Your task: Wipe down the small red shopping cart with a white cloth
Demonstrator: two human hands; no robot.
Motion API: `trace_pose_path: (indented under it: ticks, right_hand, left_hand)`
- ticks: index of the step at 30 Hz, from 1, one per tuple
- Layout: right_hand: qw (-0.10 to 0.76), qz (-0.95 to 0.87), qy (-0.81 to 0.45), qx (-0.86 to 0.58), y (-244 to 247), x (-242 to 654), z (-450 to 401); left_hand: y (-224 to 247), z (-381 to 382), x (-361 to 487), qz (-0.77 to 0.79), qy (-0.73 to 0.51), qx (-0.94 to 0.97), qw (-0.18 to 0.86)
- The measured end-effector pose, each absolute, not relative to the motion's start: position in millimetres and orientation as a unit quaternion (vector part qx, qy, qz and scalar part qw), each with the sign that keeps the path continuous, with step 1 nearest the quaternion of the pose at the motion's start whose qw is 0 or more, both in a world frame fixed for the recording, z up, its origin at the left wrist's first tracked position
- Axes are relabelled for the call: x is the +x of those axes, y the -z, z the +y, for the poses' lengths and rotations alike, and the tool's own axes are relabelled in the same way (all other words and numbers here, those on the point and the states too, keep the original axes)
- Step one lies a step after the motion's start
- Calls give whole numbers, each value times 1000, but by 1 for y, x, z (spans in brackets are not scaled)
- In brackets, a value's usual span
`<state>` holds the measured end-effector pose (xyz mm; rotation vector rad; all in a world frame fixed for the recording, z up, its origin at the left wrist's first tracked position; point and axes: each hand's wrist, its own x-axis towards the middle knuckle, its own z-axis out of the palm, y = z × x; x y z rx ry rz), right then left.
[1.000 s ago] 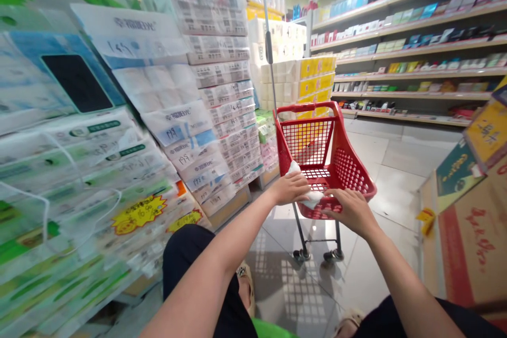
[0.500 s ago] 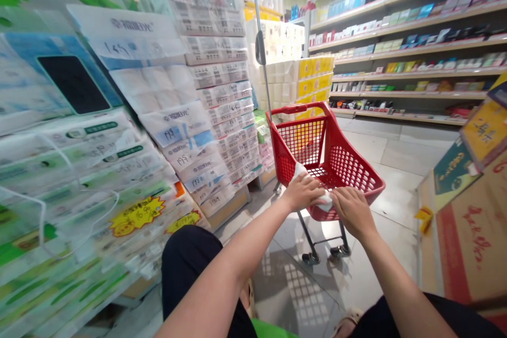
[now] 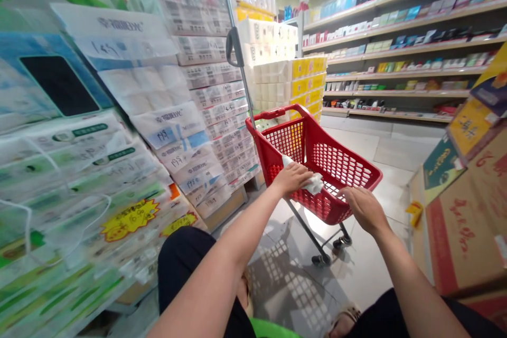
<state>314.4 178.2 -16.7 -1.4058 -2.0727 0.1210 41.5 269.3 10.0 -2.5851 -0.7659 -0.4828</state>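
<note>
In front of me stands a small red shopping cart (image 3: 340, 163) with perforated plastic sides, turned at an angle on the floor. My left hand (image 3: 292, 178) presses a crumpled white cloth (image 3: 316, 184) against the cart's near rim. Part of the cloth sticks up behind the knuckles, and my fingers are closed over it. At the near right corner of the rim, my right hand (image 3: 366, 210) grips the cart with bent fingers; their tips are partly hidden. A grey pole (image 3: 233, 31) with a dark clip rises from the cart's far left corner.
Stacked tissue packs (image 3: 214, 95) line the left, with a dark phone (image 3: 59, 85) lying on a nearer pile. Yellow-and-white packs (image 3: 309, 84) stand behind the cart. Cardboard boxes (image 3: 463, 243) are at right. Stocked shelves (image 3: 396, 90) fill the back. My knees flank the tiled floor (image 3: 277, 253).
My hands have moved apart along the rim, the cloth staying under my left hand. The cart has turned slightly, its near right corner coming towards me, and its pole now leans more to the left.
</note>
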Motion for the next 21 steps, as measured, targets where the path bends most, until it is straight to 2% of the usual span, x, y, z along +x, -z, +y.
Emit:
trace_pose_path:
  ticks: [6,14,21]
  right_hand:
    - [271,-792,20,-546,5,312,175]
    - [249,-758,171,-579,3,274,179]
    - [213,-739,149,-621,2,310,193]
  left_hand:
    - [-11,276,29,-340,175,-896,225]
    - [-4,247,81,-370,209,-877,224]
    - [-17,246,91,-308,190,-902,234]
